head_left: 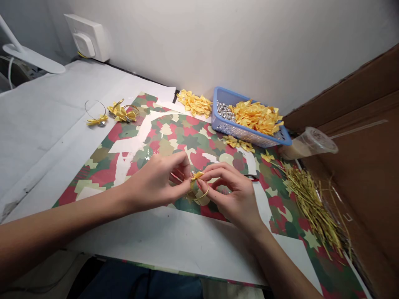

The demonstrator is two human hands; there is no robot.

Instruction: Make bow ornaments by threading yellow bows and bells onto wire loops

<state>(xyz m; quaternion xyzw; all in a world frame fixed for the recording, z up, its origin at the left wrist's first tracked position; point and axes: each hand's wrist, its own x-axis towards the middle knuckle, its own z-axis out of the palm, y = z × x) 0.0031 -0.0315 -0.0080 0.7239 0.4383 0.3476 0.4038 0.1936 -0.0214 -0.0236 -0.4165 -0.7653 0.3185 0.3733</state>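
Note:
Between my two hands is a small yellow ribbon bow (pixel 197 176), with a thin gold wire loop (pixel 204 194) curving below it and a silvery spot at its top. My left hand (pixel 165 176) pinches the bow's left side between thumb and forefinger. From the other side, my right hand (pixel 229 187) pinches the bow and the wire at its fingertips. Both hands are just above the patterned sheet on the table. The fingers partly hide how the wire joins the bow.
A blue basket (pixel 240 132) at the back holds silver bells (pixel 225 111) and yellow bows (pixel 257 117). More bows (pixel 193 104) lie beside it. Wired bows (pixel 120 112) rest at left. Right are a plastic cup (pixel 308 143) and a bundle of thin stems (pixel 311 203).

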